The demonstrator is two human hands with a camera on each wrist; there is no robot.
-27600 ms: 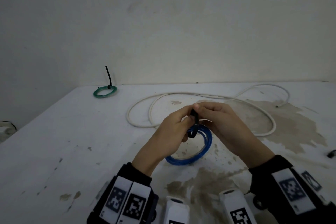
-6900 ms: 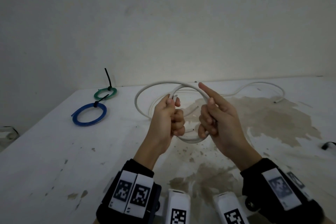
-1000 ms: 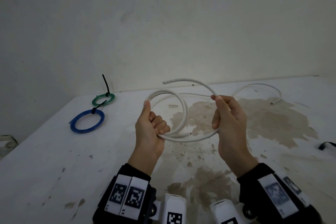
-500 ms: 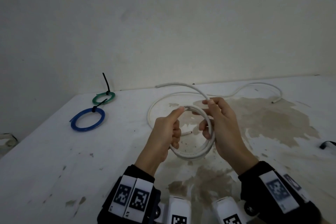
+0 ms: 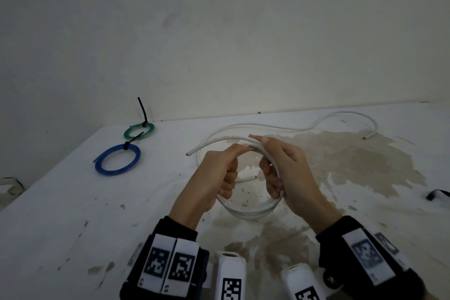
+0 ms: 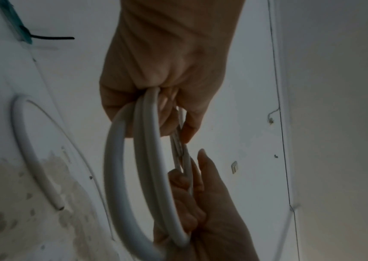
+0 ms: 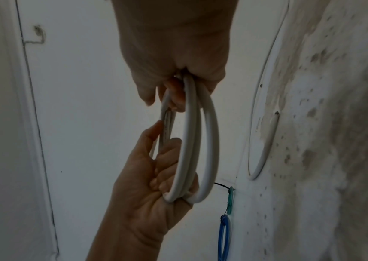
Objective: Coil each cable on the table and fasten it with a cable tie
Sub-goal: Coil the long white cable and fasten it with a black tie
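Note:
I hold a white cable coil of several turns upright above the table. My left hand grips its left side, fingers curled through the loop, thumb on top. My right hand grips the right side the same way. One free end sticks out to the left. The rest of the cable trails across the table to the back right. In the left wrist view the coil runs from my left hand to my right hand. The right wrist view shows the coil between both.
A blue coil and a green coil, each with a black tie, lie at the back left. A black tie lies at the right edge. A short white cable end rests on the stained table under my hands.
Over the last second the wide loops were drawn into a smaller coil, my hands came closer together and dropped lower, and the free end swung out to the left.

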